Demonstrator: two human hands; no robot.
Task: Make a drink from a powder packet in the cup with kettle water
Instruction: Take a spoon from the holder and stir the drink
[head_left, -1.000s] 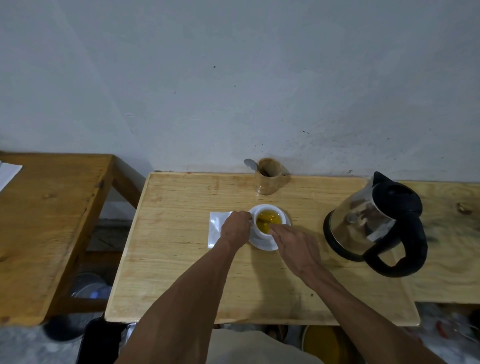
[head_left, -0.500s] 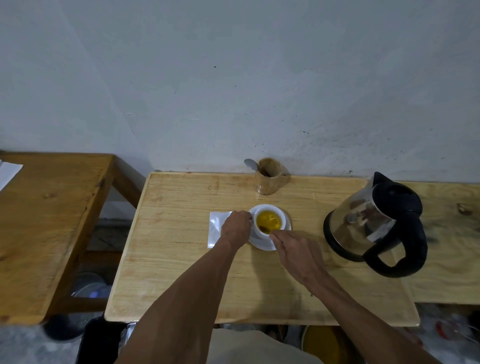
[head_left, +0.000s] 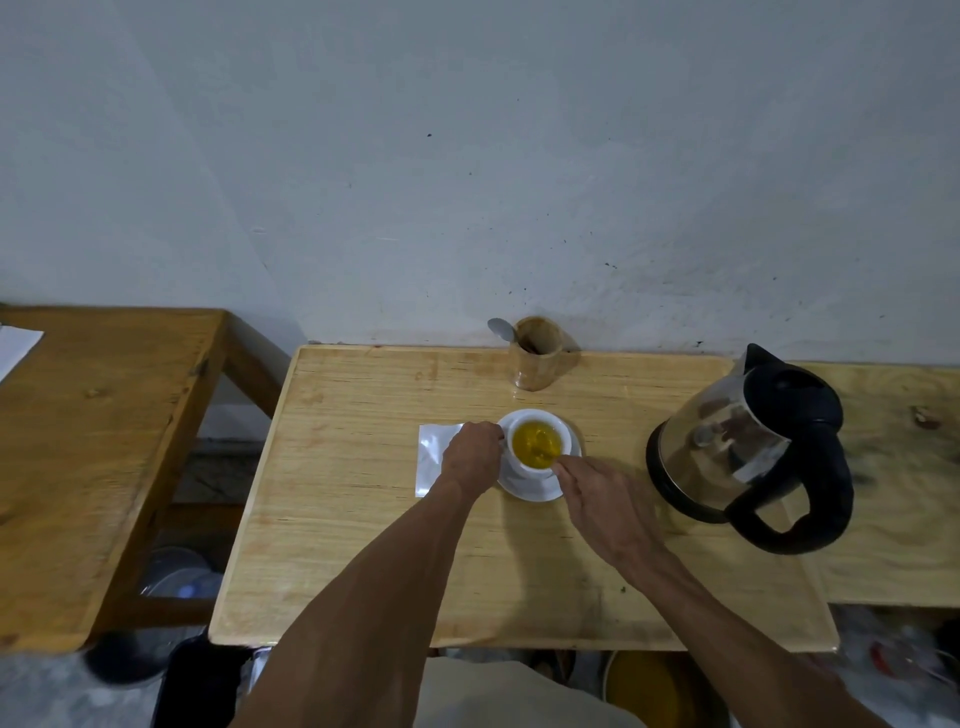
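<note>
A white cup (head_left: 535, 465) full of yellow liquid stands on a white saucer (head_left: 532, 489) in the middle of the light wooden table (head_left: 363, 545). My left hand (head_left: 470, 457) grips the cup at its left side, where the handle is hidden. My right hand (head_left: 602, 504) pinches a thin spoon (head_left: 545, 451) whose end dips into the drink. A white powder packet (head_left: 430, 457) lies flat to the left of the cup, partly under my left hand. The steel kettle (head_left: 737, 447) with a black handle stands to the right.
A wooden holder (head_left: 537, 356) with a metal spoon (head_left: 501, 328) in it stands at the back edge by the wall. A darker wooden table (head_left: 93, 441) lies to the left, another board (head_left: 893, 493) to the right. Containers sit on the floor below.
My right hand has shifted slightly around the cup's near rim, moving the spoon in the liquid. My left hand has stayed on the cup.
</note>
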